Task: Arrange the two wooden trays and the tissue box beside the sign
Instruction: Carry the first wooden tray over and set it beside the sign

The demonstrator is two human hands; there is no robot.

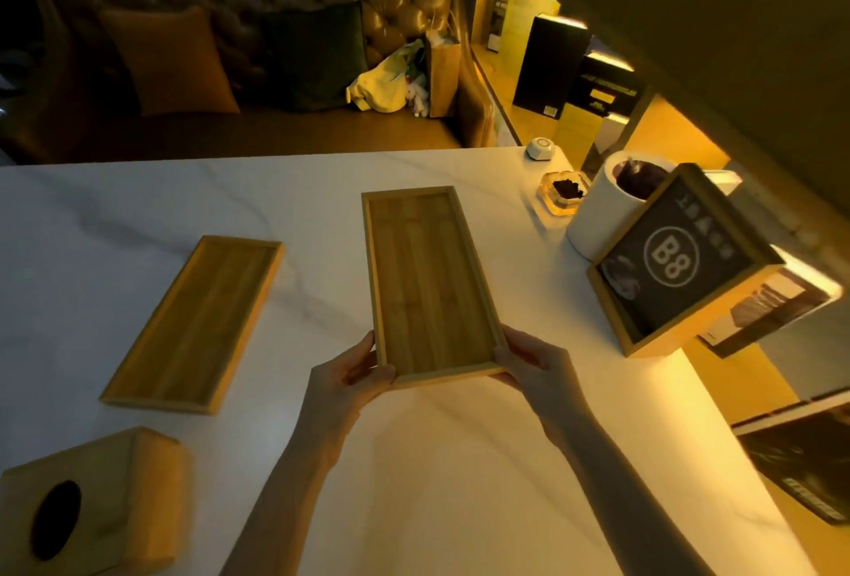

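Observation:
A long wooden tray [425,281] sits in the middle of the white table [437,460], its long side pointing away from me. My left hand [352,375] grips its near left corner and my right hand [529,361] grips its near right corner. A second wooden tray [195,322] lies flat to the left, angled, touched by nothing. A wooden tissue box [92,502] with a dark oval hole stands at the near left corner. The wood-framed dark sign [680,260] marked "B8" stands at the right edge, apart from the held tray.
Behind the sign stand a white cylindrical bin [602,207], a glass ashtray [563,196] and a small white button [540,147]. A sofa with cushions [175,60] and bags [395,78] runs past the far edge. Shelves with boxes [552,60] line the right.

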